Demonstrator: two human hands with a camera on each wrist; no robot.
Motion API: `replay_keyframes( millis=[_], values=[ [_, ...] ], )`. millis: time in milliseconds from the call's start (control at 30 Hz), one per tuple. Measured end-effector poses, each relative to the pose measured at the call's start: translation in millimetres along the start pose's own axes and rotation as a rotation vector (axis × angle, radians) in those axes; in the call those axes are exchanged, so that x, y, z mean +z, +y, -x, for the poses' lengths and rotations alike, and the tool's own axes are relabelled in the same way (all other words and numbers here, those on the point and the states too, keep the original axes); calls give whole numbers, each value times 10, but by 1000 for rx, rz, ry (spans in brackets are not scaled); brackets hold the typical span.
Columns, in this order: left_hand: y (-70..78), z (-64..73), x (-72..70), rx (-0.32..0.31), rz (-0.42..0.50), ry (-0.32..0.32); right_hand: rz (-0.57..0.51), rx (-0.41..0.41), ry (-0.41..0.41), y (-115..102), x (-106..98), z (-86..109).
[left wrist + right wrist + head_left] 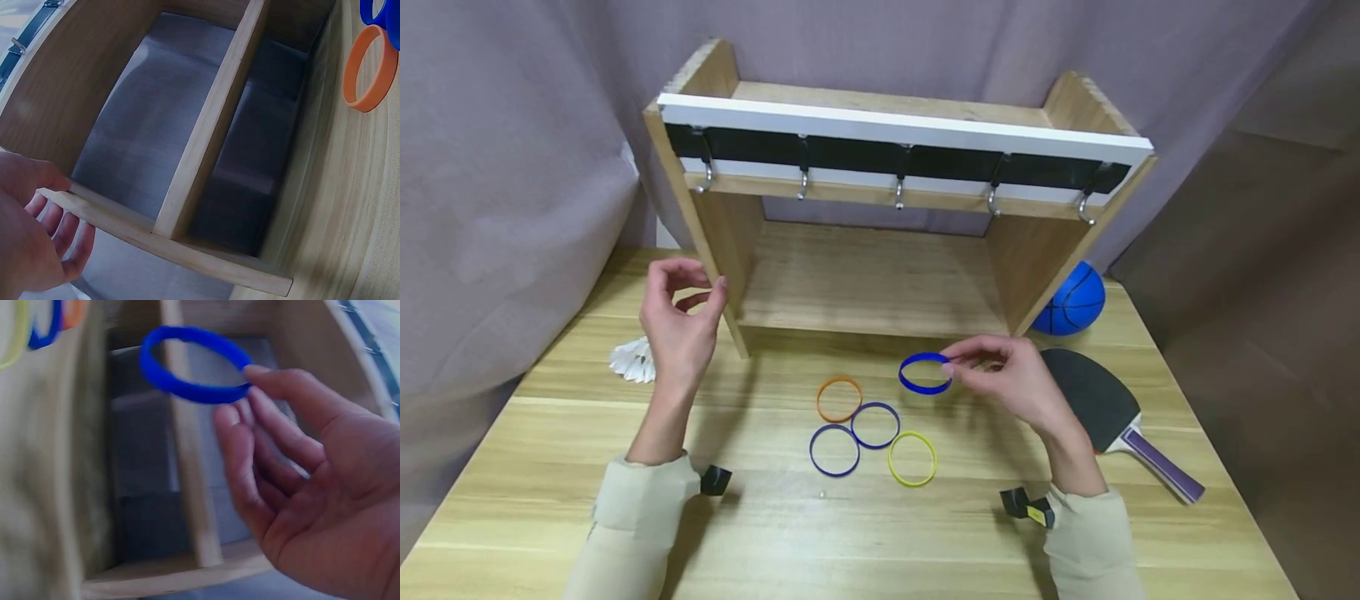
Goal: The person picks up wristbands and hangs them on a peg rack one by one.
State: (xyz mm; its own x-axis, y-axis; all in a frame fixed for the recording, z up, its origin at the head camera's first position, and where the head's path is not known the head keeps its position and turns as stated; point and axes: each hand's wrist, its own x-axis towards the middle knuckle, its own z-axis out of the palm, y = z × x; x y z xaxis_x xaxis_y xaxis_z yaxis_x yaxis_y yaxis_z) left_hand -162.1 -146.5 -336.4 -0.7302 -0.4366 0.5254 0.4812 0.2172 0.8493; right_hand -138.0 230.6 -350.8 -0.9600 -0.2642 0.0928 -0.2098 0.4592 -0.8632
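My right hand [1011, 379] pinches a blue silicone wristband [925, 390] by its edge between thumb and fingertips, and the band hangs in the air in front of the wooden shelf [872, 325]. In the right wrist view the wristband [197, 394] stands out to the side of the fingertips. My left hand [681, 321] holds the front edge of the shelf's left side panel [119, 219], thumb on one face and fingers on the other. On the table lie an orange wristband [820, 408], two dark blue wristbands [811, 454] and a yellow wristband [936, 462].
Across the shelf's top front runs a white and black rail [850, 154] with several metal hooks [899, 196]. A shuttlecock [634, 361] lies left of the shelf. To the right are a blue ball [1078, 302] and a table tennis bat [1093, 396]. Curtains [880, 42] hang behind.
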Motion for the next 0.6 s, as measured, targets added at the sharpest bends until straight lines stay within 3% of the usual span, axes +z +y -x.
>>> replay_keyframes(
  millis=[167,400,500,600],
  values=[
    [11,-3,-2,0,0,1,-240,-110,122,-251,-250,97],
    [23,0,3,-2,-14,0,-673,-431,387,-636,-742,170],
    [21,4,2,0,-18,0,-721,-469,486,-734,-913,176],
    [19,5,0,2,-22,-1,-733,-449,544,-793,-1007,129]
  ],
)
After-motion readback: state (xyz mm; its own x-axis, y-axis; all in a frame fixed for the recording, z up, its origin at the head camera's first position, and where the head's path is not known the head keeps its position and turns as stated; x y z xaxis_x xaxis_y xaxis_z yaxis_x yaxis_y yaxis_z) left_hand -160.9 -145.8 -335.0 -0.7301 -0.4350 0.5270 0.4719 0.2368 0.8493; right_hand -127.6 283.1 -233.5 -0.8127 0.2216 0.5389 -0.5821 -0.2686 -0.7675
